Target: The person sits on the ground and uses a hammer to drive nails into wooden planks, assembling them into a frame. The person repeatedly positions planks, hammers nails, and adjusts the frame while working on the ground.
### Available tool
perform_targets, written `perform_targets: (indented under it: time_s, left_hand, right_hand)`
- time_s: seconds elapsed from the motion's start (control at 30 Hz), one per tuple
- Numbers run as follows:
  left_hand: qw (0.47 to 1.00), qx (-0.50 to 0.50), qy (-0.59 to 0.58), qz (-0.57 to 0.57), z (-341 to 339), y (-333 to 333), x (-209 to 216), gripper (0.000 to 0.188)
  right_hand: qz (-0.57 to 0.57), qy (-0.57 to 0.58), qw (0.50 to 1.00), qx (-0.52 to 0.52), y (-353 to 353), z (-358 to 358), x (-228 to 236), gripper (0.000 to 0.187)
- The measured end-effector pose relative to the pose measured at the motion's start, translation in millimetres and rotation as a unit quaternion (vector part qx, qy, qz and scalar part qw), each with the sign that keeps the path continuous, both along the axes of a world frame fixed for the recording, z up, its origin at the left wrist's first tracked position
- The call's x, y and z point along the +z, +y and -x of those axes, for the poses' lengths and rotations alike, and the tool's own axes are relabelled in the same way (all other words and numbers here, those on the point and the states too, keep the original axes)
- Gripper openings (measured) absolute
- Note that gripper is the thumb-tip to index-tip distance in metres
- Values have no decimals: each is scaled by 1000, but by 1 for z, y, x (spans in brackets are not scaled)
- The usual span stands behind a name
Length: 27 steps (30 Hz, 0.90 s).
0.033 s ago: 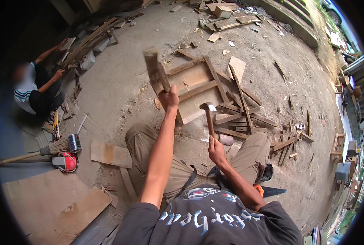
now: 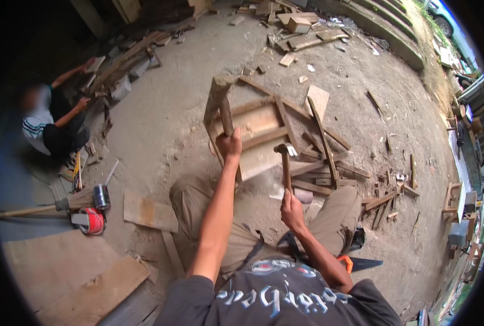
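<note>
My left hand (image 2: 230,144) grips a thick wooden leg (image 2: 218,103) of a rough wooden frame (image 2: 263,138), holding it tilted up off the ground in front of my knees. My right hand (image 2: 292,209) is closed around the wooden handle of a hammer (image 2: 284,163). Its metal head points up beside the frame's lower right edge, close to a slat. I cannot tell whether the head touches the wood. I am sitting on the concrete ground in khaki trousers.
Another person (image 2: 46,127) crouches at the left over wood pieces. A broom (image 2: 46,206) and a red roll (image 2: 92,221) lie near a loose plank (image 2: 149,213) and plywood sheets (image 2: 70,277). An orange-handled saw (image 2: 361,264) lies by my right hip. Wood scraps (image 2: 386,195) litter the right.
</note>
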<state>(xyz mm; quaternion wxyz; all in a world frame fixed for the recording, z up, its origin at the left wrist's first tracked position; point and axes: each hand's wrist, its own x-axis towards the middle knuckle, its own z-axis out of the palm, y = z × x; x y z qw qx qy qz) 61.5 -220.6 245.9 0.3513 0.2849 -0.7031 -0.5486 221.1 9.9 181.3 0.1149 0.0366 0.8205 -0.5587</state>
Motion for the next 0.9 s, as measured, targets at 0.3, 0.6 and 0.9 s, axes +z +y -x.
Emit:
perform_targets:
  time_s: [0.3,0.6,0.9]
  left_hand:
    - [978,-1,-163,-127,-26,-35,-73,44]
    - [917,-32,-23,-397,-30,-31,-47,25]
    - [801,-115,140,-571,-31,-65,-79,31]
  right_hand:
    - [58,-80,995,10,4,-9,12,45]
    - [-142,-88,977,132,-9,-23,-5,52]
    - [-17,-30,998,57,1,-30,0,41]
